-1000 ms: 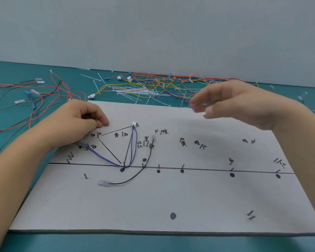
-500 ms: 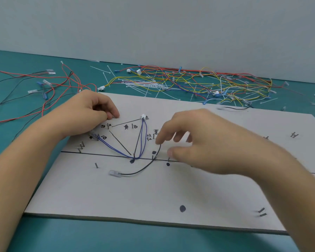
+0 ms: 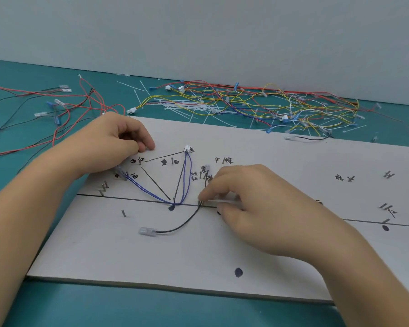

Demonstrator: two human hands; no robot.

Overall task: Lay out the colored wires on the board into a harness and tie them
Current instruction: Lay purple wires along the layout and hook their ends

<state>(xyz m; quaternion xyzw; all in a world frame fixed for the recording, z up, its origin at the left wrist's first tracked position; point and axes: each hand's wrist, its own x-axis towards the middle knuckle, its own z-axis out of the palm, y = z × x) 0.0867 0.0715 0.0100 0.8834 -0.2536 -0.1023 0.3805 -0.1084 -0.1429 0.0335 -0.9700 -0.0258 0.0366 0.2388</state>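
Note:
A white board [image 3: 222, 251] with pins and handwritten marks lies on the teal table. Two blue wires [image 3: 185, 182] run from a white connector [image 3: 187, 149] down to the drawn line and back up to a clear connector [image 3: 120, 172] under my left hand. My left hand [image 3: 109, 147] rests on the board's upper left with its fingers curled; nothing shows inside them. A black wire [image 3: 182, 224] curves from a clear connector [image 3: 147, 231] up to the pins on the line. There my right hand [image 3: 257, 208] pinches it between forefinger and thumb.
A tangle of red, yellow, blue and white wires [image 3: 257, 105] with loose white cable ties [image 3: 187, 109] lies behind the board. Red and black wires [image 3: 64, 109] spread at the back left. Another black wire [image 3: 309, 138] lies on the board's far edge.
My right hand has come down from above the board's far edge to the black wire at the drawn line. My left hand has stayed in place. The view has shifted slightly.

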